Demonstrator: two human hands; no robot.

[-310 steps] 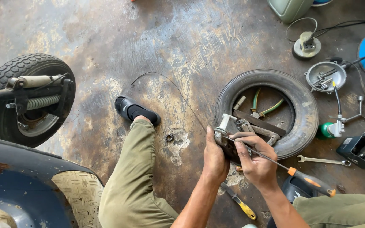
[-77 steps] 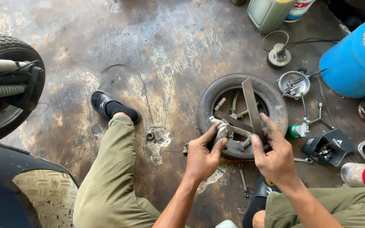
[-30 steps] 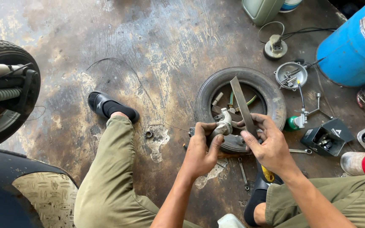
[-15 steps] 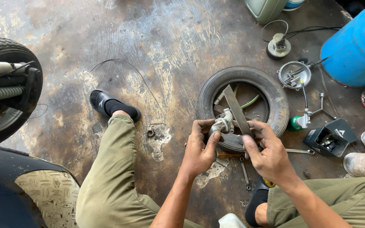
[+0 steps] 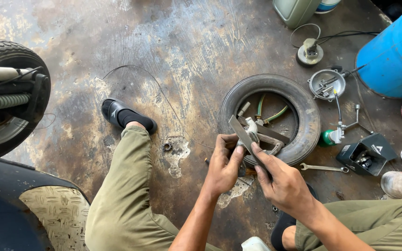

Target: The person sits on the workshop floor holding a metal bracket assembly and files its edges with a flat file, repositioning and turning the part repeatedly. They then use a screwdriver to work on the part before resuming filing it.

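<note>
While both hands grip a metal part (image 5: 252, 132), a tyre (image 5: 310, 121) lies behind.

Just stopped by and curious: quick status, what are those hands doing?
Left hand grips small metal part. Right hand presses flat metal strip against it. Both over tyre on floor; spanner beside, nothing blocking.

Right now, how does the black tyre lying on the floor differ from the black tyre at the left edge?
The black tyre lying on the floor lies flat, loose, with tools in its hollow; the black tyre at the left edge stands upright, mounted beside a coil spring. The flat one shows whole, the mounted one is cut off. Both are black rubber.
</note>
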